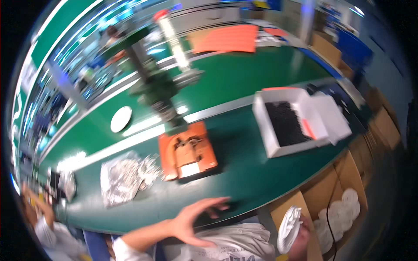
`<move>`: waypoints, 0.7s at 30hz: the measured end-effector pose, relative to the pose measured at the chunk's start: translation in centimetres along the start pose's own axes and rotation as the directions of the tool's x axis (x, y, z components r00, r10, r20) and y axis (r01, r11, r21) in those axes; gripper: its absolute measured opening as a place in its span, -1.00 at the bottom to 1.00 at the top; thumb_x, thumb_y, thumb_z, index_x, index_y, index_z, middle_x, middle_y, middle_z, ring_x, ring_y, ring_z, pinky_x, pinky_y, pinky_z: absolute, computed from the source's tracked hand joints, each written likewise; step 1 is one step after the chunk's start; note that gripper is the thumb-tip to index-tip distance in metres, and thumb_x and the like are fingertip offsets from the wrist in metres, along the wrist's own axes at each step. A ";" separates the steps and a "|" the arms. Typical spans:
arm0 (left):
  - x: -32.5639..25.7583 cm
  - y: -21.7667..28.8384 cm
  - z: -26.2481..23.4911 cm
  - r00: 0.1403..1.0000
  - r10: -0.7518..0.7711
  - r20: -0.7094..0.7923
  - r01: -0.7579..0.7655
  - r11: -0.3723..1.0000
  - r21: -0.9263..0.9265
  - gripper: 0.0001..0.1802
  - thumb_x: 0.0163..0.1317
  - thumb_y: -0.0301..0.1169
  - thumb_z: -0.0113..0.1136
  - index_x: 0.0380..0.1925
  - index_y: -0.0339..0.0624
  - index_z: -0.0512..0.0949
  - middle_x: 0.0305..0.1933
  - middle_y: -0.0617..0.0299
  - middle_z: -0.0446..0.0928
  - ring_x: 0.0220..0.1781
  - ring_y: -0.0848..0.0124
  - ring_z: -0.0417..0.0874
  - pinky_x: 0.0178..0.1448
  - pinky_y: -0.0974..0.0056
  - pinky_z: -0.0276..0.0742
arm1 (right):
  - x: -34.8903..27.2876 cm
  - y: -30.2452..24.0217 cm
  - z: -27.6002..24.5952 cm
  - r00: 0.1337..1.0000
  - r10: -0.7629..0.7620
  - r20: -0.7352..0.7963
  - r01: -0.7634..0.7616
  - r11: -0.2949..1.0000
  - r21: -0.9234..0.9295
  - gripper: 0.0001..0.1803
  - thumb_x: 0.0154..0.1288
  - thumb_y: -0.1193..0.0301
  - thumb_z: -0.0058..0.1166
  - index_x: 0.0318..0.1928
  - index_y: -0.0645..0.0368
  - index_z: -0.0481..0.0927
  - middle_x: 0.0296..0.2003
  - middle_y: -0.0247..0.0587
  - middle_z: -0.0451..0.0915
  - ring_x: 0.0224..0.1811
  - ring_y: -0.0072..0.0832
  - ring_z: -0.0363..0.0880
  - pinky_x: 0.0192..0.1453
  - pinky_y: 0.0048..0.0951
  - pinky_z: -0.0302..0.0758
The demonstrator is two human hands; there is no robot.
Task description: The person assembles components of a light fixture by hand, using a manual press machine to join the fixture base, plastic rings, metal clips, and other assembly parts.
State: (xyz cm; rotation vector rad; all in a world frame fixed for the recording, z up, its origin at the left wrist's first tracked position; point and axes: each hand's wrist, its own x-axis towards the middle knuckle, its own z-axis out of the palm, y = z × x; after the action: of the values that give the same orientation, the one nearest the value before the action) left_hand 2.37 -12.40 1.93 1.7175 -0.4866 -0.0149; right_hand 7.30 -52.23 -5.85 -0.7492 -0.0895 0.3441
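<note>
My left hand point(191, 222) is over the near edge of the green table, fingers spread, with nothing in it. At the lower right, my right hand point(301, 238) is closed around a white ribbed piece point(288, 229), too blurred to tell its kind. Ahead of my left hand stands a green bench press point(159, 89) with an orange base plate point(210, 152). A dark metal fixture point(188, 148) sits on that base, below the press ram. To its left lie a clear plastic bag point(117, 180) and a loose heap of small silvery parts point(149, 172).
A white box point(271, 130) holding many small black parts stands on the table's right. A white round dish point(121, 119) lies beyond the press, left. Below the right edge, a cardboard box point(320, 189) contains white round pieces point(344, 213). Another person point(52, 232) works at far left.
</note>
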 end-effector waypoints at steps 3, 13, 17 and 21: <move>1.8 0.2 1.5 0.988 0.151 0.036 -0.140 0.969 -0.204 0.86 -0.32 0.01 0.90 0.72 -0.07 -0.43 0.79 -0.25 -0.36 0.76 -0.11 0.06 0.62 -0.16 0.30 | 4.2 2.1 8.0 0.949 0.234 0.212 -0.208 0.969 -0.137 -0.26 0.39 0.38 0.18 0.49 0.52 0.34 0.40 0.21 0.52 0.44 -0.11 0.55 0.57 -0.11 0.41; -2.4 4.8 -7.6 0.796 -0.091 -0.598 -0.277 0.824 -0.494 0.74 -0.26 0.04 0.82 0.72 -0.08 -0.32 0.69 -0.30 0.08 0.68 -0.20 0.24 0.63 -0.26 0.32 | 15.7 6.7 24.2 0.757 0.293 0.583 0.255 0.690 -0.678 -0.61 0.57 0.51 0.16 0.30 0.40 0.55 -0.20 -0.14 0.77 -0.27 -0.58 0.71 -0.16 -0.52 0.65; -6.0 2.0 -14.7 0.554 0.072 -0.829 -0.601 0.724 -0.338 0.40 0.11 0.62 0.12 0.66 -0.22 0.00 0.65 -0.45 0.09 0.53 -0.28 0.44 0.53 -0.15 0.53 | 20.6 11.5 31.7 0.321 0.068 0.945 0.876 0.358 -0.323 -0.76 0.31 0.59 0.31 -0.02 0.36 0.70 -0.29 -0.11 0.74 -0.39 -0.19 0.72 -0.26 -0.30 0.69; -8.0 0.5 -14.7 0.536 0.048 -0.843 -0.710 0.567 -0.419 0.43 0.10 0.63 0.03 0.65 -0.32 0.01 0.58 -0.62 0.15 0.44 -0.38 0.52 0.44 -0.19 0.61 | 24.1 19.9 35.6 0.126 0.183 0.975 0.973 0.170 -0.158 -0.93 0.22 0.57 0.26 -0.29 0.32 0.70 -0.30 0.01 0.74 -0.29 0.07 0.75 -0.14 -0.05 0.72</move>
State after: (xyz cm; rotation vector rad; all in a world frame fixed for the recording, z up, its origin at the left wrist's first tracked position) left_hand -1.02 3.90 3.42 0.5988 -0.1743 0.7814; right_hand 17.30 -7.38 5.68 -1.4862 -1.9504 -0.1898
